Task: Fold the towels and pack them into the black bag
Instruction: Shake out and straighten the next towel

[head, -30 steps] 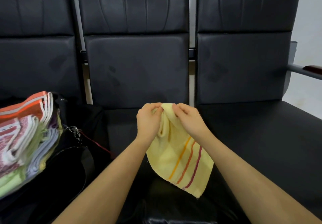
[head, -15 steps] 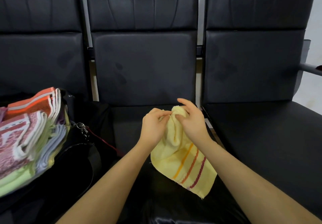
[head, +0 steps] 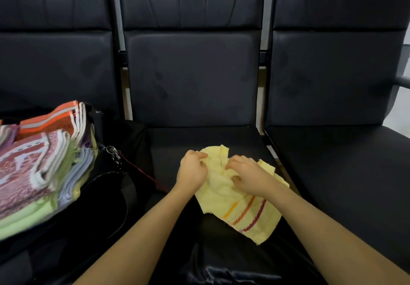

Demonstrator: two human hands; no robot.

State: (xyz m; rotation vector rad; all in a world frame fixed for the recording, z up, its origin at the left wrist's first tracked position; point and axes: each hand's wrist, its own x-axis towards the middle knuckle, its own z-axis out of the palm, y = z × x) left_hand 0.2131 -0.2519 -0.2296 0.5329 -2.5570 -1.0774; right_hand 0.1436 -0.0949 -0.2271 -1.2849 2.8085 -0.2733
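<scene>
A pale yellow towel [head: 224, 198] with orange, red and purple stripes lies crumpled on the middle black seat [head: 177, 142]. My left hand [head: 192, 171] pinches its upper left edge. My right hand [head: 248, 177] grips the bunched cloth at its upper right, fingers curled into the fabric. The striped end trails toward me. At the left, the black bag [head: 93, 200] stands open on the left seat, with a stack of folded towels [head: 37, 165] in orange, pink, green and blue lying on it.
Three black padded chairs stand in a row. The right seat [head: 346, 173] is bare, with an armrest [head: 402, 80] at the far right edge. A metal clasp [head: 112, 151] and a red cord [head: 139, 170] hang from the bag. Dark cloth [head: 221, 271] covers my lap.
Both hands have come down with the yellow towel from mid-air onto the middle seat. The towel now lies bunched on the cushion instead of hanging.
</scene>
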